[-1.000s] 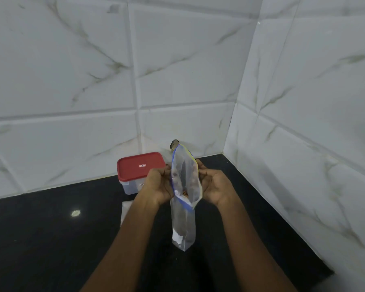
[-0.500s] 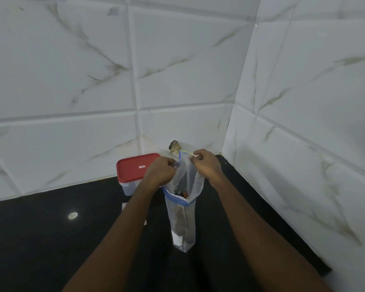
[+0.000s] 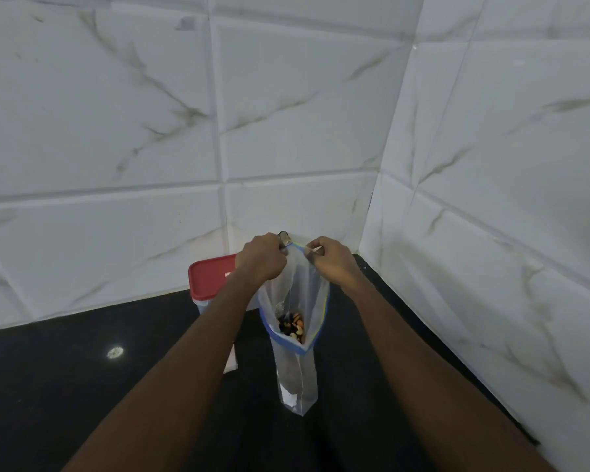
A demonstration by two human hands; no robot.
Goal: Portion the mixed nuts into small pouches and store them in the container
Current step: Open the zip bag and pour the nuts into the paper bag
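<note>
Clear plastic forms the zip bag [image 3: 295,379], held upright over the black tabletop [image 3: 82,386]; whether its bottom touches cannot be told. The red-lidded container [image 3: 212,277] stands behind it to the left, partly hidden by the left hand. A second ago both hands gripped the bag's middle. Now they sit higher, at its far rim, and the mouth gapes wider, so the mixed nuts [image 3: 292,327] show inside. The left hand [image 3: 261,262] has its fingers [image 3: 280,250] clenched, pinching the rim's left end. The right hand [image 3: 334,264] pinches the right end with curled fingers [image 3: 315,252], the zip strip taut between them.
</note>
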